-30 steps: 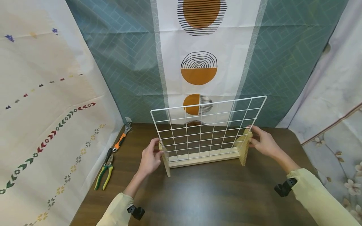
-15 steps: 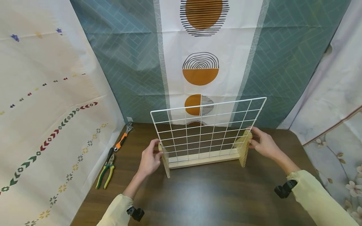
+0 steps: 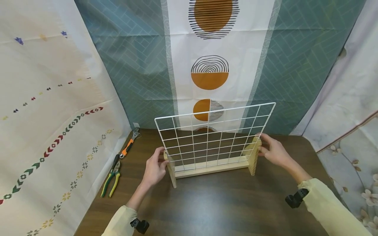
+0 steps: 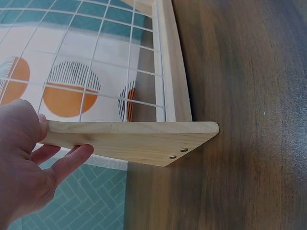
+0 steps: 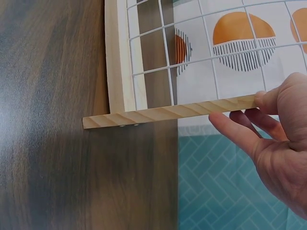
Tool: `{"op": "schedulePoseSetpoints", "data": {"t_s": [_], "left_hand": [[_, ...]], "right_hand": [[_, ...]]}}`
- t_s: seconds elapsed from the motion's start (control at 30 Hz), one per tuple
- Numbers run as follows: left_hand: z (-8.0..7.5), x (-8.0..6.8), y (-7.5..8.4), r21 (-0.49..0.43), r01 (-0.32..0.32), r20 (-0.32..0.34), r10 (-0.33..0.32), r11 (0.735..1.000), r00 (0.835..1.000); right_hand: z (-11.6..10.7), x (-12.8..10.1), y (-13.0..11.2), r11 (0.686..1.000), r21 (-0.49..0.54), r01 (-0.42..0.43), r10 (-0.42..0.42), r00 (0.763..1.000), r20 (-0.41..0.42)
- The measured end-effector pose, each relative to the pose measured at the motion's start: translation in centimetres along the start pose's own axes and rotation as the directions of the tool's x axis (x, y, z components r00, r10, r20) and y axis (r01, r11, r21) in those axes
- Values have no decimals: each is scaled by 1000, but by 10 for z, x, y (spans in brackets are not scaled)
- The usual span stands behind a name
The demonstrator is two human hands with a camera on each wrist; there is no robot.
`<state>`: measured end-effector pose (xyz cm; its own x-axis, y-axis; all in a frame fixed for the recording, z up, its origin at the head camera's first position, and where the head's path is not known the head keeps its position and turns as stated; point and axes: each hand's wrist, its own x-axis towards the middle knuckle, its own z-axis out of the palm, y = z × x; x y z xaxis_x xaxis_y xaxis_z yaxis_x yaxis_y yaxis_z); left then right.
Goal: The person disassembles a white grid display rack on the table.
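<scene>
A white wire grid panel (image 3: 215, 110) stands upright in a pale wooden base bar (image 3: 211, 168) with a wooden foot at each end. My left hand (image 3: 155, 168) grips the left foot (image 3: 171, 172), thumb on one face and fingers on the other. In the left wrist view, the left hand (image 4: 24, 163) pinches the far end of that foot (image 4: 139, 139). My right hand (image 3: 273, 152) grips the right foot (image 3: 254, 160) the same way. The right wrist view shows the right hand (image 5: 273, 143) holding the foot's (image 5: 168, 114) edge.
The stand sits on a dark wooden table (image 3: 224, 203). At the table's left edge lie green-and-yellow pliers (image 3: 110, 178) and an orange-handled adjustable wrench (image 3: 128, 146). Patterned curtains hang close behind and on both sides.
The stand has shifted slightly to the left and toward me, with both hands still holding its feet. The tools have not moved.
</scene>
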<state>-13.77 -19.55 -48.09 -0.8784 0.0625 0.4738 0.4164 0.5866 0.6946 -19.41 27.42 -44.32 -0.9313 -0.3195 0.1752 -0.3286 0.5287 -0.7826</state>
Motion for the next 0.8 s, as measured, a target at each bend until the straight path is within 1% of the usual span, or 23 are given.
{"op": "schedulePoseSetpoints", "data": {"t_s": [0.13, 0.33, 0.63, 0.8], "left_hand": [[-3, -4, 1, -1, 16, 7, -16, 1000, 1000], [-7, -7, 3, -6, 25, -3, -25, 1000, 1000], [-10, -10, 4, -6, 12, -12, -12, 1000, 1000], [-10, -11, 2, 3, -9, -25, 9, 1000, 1000]], "right_hand": [[3, -1, 0, 1000, 1, -6, 6, 1000, 8], [5, 1, -4, 1000, 1, -11, 11, 1000, 13], [7, 1, -5, 1000, 8, 0, 0, 1000, 14], [8, 1, -6, 1000, 4, 10, -10, 1000, 9]]}}
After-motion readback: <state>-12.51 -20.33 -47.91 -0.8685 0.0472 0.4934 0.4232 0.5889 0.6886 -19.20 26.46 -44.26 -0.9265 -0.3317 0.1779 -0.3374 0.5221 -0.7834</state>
